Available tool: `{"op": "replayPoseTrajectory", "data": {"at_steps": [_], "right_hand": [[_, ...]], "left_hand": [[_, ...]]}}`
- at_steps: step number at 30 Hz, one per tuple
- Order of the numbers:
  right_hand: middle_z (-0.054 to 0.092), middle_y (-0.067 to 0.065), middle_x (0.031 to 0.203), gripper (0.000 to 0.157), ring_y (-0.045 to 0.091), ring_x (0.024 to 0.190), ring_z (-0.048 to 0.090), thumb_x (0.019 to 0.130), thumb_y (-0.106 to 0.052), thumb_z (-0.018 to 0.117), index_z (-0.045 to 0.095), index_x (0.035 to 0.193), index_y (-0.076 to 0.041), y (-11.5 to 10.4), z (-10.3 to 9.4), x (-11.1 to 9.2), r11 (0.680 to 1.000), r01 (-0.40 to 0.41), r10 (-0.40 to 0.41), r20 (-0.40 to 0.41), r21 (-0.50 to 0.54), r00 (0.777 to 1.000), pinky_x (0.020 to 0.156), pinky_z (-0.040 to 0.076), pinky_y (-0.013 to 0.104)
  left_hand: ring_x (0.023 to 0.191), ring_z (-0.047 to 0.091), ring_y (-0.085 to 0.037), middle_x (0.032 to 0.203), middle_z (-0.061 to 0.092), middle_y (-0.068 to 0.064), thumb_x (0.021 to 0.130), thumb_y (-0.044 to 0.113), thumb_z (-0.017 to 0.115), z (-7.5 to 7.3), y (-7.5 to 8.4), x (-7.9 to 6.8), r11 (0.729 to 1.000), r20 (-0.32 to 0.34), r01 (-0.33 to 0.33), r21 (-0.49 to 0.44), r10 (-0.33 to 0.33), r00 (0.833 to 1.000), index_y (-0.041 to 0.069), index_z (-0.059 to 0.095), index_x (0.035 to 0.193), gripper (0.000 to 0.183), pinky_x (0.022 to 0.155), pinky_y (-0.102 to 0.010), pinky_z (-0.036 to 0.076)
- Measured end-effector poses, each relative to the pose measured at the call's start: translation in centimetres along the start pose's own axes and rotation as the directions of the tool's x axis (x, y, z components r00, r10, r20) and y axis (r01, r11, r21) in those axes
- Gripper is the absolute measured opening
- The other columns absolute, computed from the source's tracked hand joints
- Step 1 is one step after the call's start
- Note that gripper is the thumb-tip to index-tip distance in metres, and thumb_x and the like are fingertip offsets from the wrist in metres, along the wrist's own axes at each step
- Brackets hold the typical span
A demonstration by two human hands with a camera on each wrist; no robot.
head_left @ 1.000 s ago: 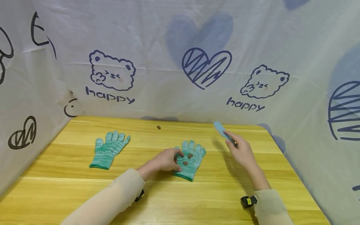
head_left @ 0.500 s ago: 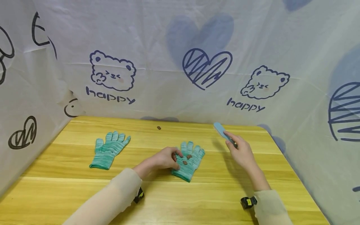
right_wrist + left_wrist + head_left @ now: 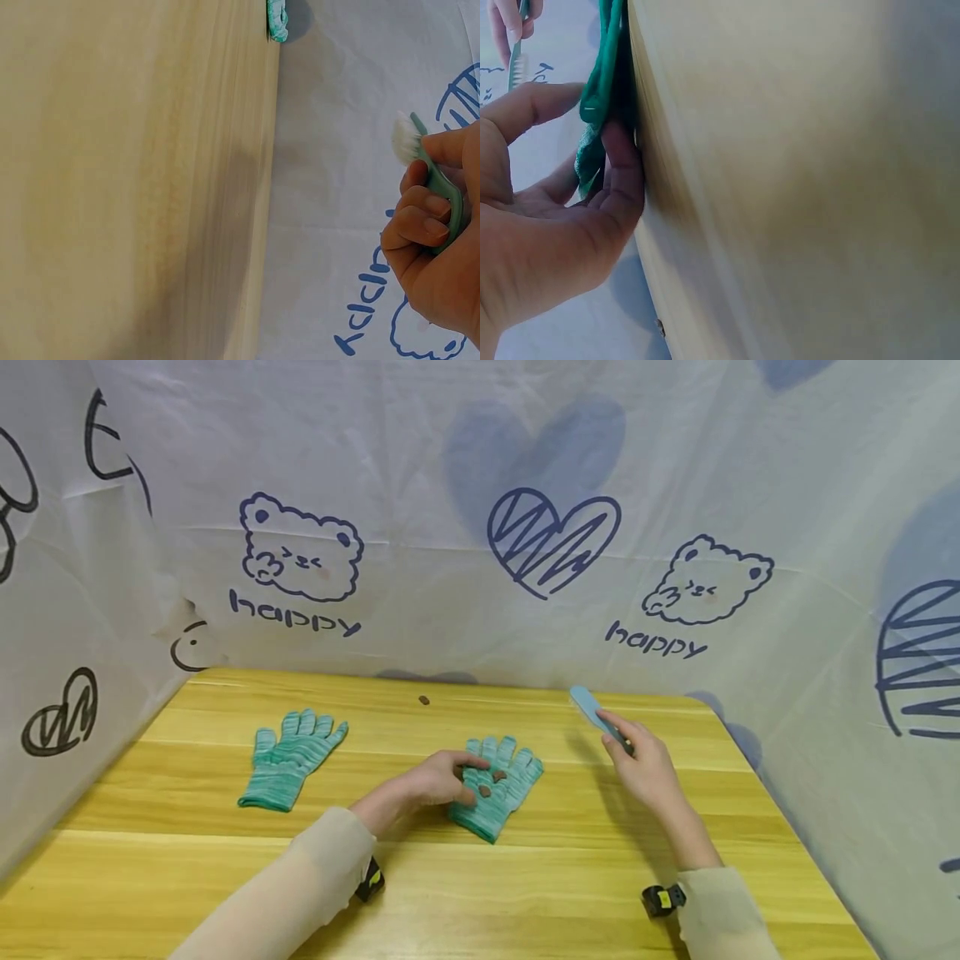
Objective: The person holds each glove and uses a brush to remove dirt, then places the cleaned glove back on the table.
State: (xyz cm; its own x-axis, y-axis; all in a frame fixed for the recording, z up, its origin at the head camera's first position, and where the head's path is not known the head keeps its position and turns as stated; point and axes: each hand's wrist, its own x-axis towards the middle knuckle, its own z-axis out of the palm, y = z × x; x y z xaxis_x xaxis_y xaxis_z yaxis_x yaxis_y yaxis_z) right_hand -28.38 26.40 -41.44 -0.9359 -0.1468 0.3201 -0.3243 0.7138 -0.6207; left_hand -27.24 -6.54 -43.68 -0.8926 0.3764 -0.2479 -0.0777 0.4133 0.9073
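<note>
A green-and-white knitted glove (image 3: 506, 793) lies on the table with two small brown lumps (image 3: 485, 791) on it. My left hand (image 3: 438, 779) grips the glove's left edge. In the left wrist view the thumb is at one face of the green glove (image 3: 609, 67) and curled fingers (image 3: 622, 172) are at the other. My right hand (image 3: 643, 764) holds a pale blue-green brush (image 3: 592, 706) above the table, right of the glove. White bristles (image 3: 405, 140) show in the right wrist view, with fingers wrapped around the handle (image 3: 450, 191).
A second matching glove (image 3: 288, 764) lies flat on the left of the yellow wooden table (image 3: 420, 910). Near the back edge is a small brown piece (image 3: 423, 700). A white cloth (image 3: 420, 468) printed with hearts and bears hangs behind and at the sides.
The glove under my left hand has slid slightly to the left with the lumps on it. My left hand moved left too; the right hand with the brush stayed in place.
</note>
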Motion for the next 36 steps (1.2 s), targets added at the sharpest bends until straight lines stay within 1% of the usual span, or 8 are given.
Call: {"op": "replayPoseTrajectory", "data": {"at_steps": [4, 6, 9, 13, 15, 22, 30, 36], "right_hand": [[0.064, 0.023, 0.127, 0.042, 0.033, 0.098, 0.057, 0.108, -0.014, 0.056, 0.058, 0.149, -0.01, 0.0, 0.0, 0.0, 1.0, 0.003, -0.003, -0.002, 0.0, 1.0, 0.083, 0.048, 0.044], [0.064, 0.023, 0.126, 0.042, 0.033, 0.097, 0.056, 0.108, -0.015, 0.056, 0.057, 0.149, -0.01, 0.0, 0.1, 0.0, 1.0, 0.005, -0.005, -0.003, -0.002, 1.0, 0.082, 0.047, 0.044], [0.064, 0.022, 0.123, 0.042, 0.032, 0.095, 0.056, 0.107, -0.015, 0.056, 0.058, 0.149, -0.01, 0.1, 0.0, 0.0, 1.0, 0.008, -0.008, -0.005, -0.006, 1.0, 0.08, 0.046, 0.042], [0.065, 0.022, 0.121, 0.042, 0.032, 0.094, 0.056, 0.107, -0.014, 0.057, 0.058, 0.148, -0.01, 0.1, 0.0, 0.1, 1.0, 0.014, -0.014, -0.009, -0.014, 1.0, 0.08, 0.047, 0.043], [0.065, 0.022, 0.123, 0.042, 0.033, 0.096, 0.056, 0.107, -0.013, 0.057, 0.058, 0.148, -0.01, 0.1, 0.1, 0.1, 1.0, 0.017, -0.017, -0.009, -0.014, 1.0, 0.083, 0.048, 0.045], [0.064, 0.023, 0.127, 0.042, 0.033, 0.099, 0.057, 0.107, -0.013, 0.057, 0.058, 0.149, -0.011, 0.1, 0.1, 0.1, 1.0, 0.011, -0.011, -0.009, -0.011, 1.0, 0.085, 0.048, 0.046], [0.065, 0.02, 0.122, 0.042, 0.03, 0.094, 0.056, 0.107, -0.015, 0.056, 0.058, 0.149, -0.013, -0.4, 0.0, 0.0, 0.999, -0.009, 0.009, -0.006, 0.032, 1.0, 0.079, 0.048, 0.04], [0.063, 0.021, 0.129, 0.043, 0.031, 0.099, 0.058, 0.108, -0.015, 0.056, 0.058, 0.15, -0.013, -0.8, 0.1, 0.0, 0.998, -0.011, 0.013, -0.026, 0.069, 1.0, 0.082, 0.049, 0.037]], "left_hand": [[0.09, 0.059, -0.023, 0.113, 0.064, -0.017, 0.074, -0.015, 0.073, 0.0, -0.1, -0.1, 1.0, -0.028, -0.016, -0.023, 0.015, 0.999, 0.004, 0.065, 0.136, 0.065, 0.07, -0.027, 0.051], [0.088, 0.058, -0.023, 0.115, 0.063, -0.018, 0.074, -0.019, 0.07, -0.1, -0.2, -0.1, 0.999, -0.03, -0.025, -0.028, 0.024, 0.999, 0.003, 0.064, 0.136, 0.067, 0.068, -0.026, 0.05], [0.088, 0.055, -0.024, 0.136, 0.057, -0.024, 0.073, -0.022, 0.065, -0.1, -0.3, 0.0, 0.999, -0.024, -0.034, -0.038, 0.033, 0.999, 0.004, 0.062, 0.14, 0.072, 0.064, -0.027, 0.046], [0.098, 0.052, -0.028, 0.16, 0.037, -0.024, 0.072, -0.024, 0.062, -0.2, -0.5, 0.0, 0.999, -0.007, -0.028, -0.041, 0.027, 1.0, 0.009, 0.06, 0.146, 0.08, 0.061, -0.028, 0.042], [0.098, 0.05, -0.027, 0.161, 0.036, -0.024, 0.073, -0.024, 0.061, -0.2, -0.5, 0.0, 0.999, 0.005, -0.017, -0.05, 0.017, 1.0, 0.01, 0.059, 0.148, 0.083, 0.061, -0.028, 0.041], [0.075, 0.05, -0.018, 0.15, 0.047, -0.023, 0.074, -0.024, 0.057, -0.6, -0.4, -0.2, 0.99, 0.024, 0.003, -0.141, 0.001, 1.0, 0.012, 0.054, 0.153, 0.087, 0.057, -0.026, 0.036], [0.082, 0.052, -0.022, 0.163, 0.031, -0.023, 0.075, -0.024, 0.057, -1.3, -0.7, -0.3, 0.982, 0.013, -0.024, -0.19, 0.027, 1.0, 0.015, 0.057, 0.151, 0.085, 0.059, -0.028, 0.037], [0.102, 0.055, -0.028, 0.166, 0.027, -0.022, 0.076, -0.022, 0.058, -1.9, -0.7, -0.4, 0.968, -0.011, -0.062, -0.243, 0.061, 0.998, 0.016, 0.056, 0.151, 0.085, 0.064, -0.028, 0.041]]}}
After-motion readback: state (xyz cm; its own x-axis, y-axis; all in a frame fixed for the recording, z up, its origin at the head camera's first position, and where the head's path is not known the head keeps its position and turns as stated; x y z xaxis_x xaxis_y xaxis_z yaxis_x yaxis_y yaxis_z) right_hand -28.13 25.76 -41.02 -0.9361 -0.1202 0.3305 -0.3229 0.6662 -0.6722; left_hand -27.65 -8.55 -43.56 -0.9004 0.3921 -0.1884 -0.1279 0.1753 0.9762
